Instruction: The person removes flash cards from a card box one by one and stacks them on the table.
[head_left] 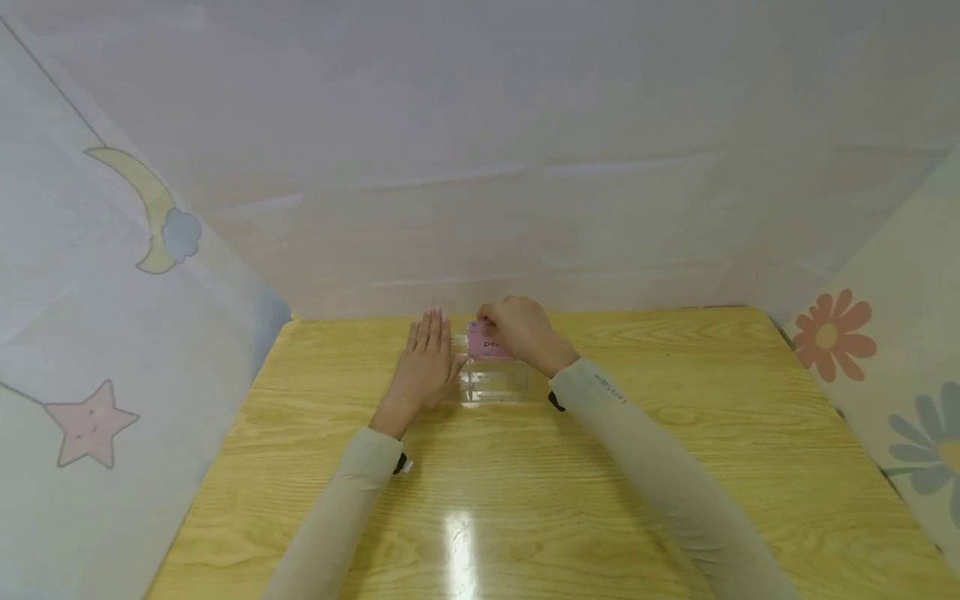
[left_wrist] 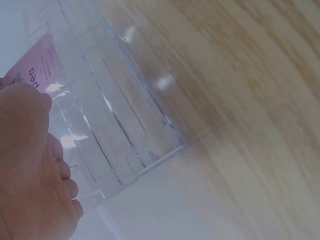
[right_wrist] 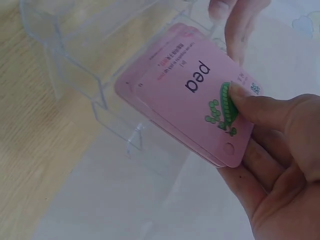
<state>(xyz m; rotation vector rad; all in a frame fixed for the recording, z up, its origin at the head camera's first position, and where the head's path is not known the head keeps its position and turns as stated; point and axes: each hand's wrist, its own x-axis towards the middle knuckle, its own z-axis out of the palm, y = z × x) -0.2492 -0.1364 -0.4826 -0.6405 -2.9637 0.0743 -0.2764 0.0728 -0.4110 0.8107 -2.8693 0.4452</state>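
A clear plastic tiered rack (head_left: 497, 385) stands on the table near its back edge. My right hand (head_left: 525, 332) pinches a small stack of pink flashcards (right_wrist: 172, 95), thumb on the face and fingers behind. The top card shows the word "pea" and a green pea pod. The stack's lower edge lies at one of the rack's upper slots. My left hand (head_left: 426, 371) rests along the rack's left side with its fingers straight. Through the clear plastic, some of its fingers (right_wrist: 240, 27) show in the right wrist view.
The wood-grain table (head_left: 480, 475) reaches back to a pale hanging sheet (head_left: 480, 183). Printed sheets stand at both sides, with a moon (head_left: 153, 208) and a star (head_left: 92, 423) at left and flowers (head_left: 834, 336) at right.
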